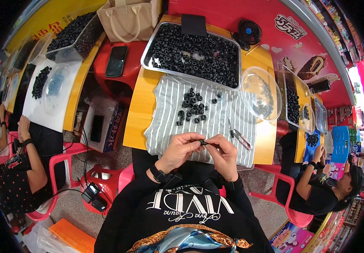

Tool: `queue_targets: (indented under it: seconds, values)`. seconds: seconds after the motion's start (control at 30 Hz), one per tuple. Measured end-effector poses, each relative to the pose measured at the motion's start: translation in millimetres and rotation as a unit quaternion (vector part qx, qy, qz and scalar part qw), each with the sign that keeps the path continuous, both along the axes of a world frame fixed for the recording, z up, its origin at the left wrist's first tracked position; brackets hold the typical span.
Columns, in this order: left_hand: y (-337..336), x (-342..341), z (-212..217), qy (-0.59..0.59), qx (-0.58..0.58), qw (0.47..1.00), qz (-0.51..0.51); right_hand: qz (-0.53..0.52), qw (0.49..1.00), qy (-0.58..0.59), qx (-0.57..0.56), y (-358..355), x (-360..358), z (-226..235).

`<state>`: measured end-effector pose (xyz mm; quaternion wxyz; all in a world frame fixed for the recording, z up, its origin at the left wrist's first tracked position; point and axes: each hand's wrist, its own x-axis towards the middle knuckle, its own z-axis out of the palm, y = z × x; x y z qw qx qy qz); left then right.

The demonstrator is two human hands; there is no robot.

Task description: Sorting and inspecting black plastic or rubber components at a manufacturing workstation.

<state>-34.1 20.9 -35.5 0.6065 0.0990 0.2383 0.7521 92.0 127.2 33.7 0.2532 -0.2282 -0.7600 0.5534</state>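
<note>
Scarf: one blue, white and orange patterned silky scarf [186, 238], nearest the head camera, below both hands.
Left hand: one, thumb and fingers pinched on the piece; left hand [177, 149].
Right hand: one, fingertips closed at the piece's other side, just beside the left; right hand [222, 152].
Piece: one small black ring-like piece [202, 143], between the two hands' fingertips.
Loose pile: roughly two dozen black rings [194, 105], overlapping too much for an exact count, beyond the hands on one grey-and-white striped cloth [165, 109].
Cutter: one slim pointed metal hand tool [242, 139], on the cloth just right of the right hand, untouched.
Tray: one rectangular silver-rimmed tray [146, 55], past the pile, crowded with countless similar rings.
Dish: one round clear plastic dish [251, 82], beyond and right of the right hand, holding small dark bits.
Progress: one piece being worked, I'd judge, with the pile apparently left; whether the tray's rings are finished, I can't tell.
</note>
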Motion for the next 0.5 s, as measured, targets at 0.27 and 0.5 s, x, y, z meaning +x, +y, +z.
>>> queue_targets:
  seconds: [0.27, 0.5]
  values:
    - [2.3, 1.6, 1.1, 0.047, 0.006, 0.999, 0.012, 0.012, 0.999, -0.019, 0.050, 2.3, 0.4, 9.1]
    - [1.9, 1.2, 2.2, 0.042, 0.003, 0.999, 0.010, 0.009, 0.996, -0.020, 0.082, 1.8, 1.0, 10.0]
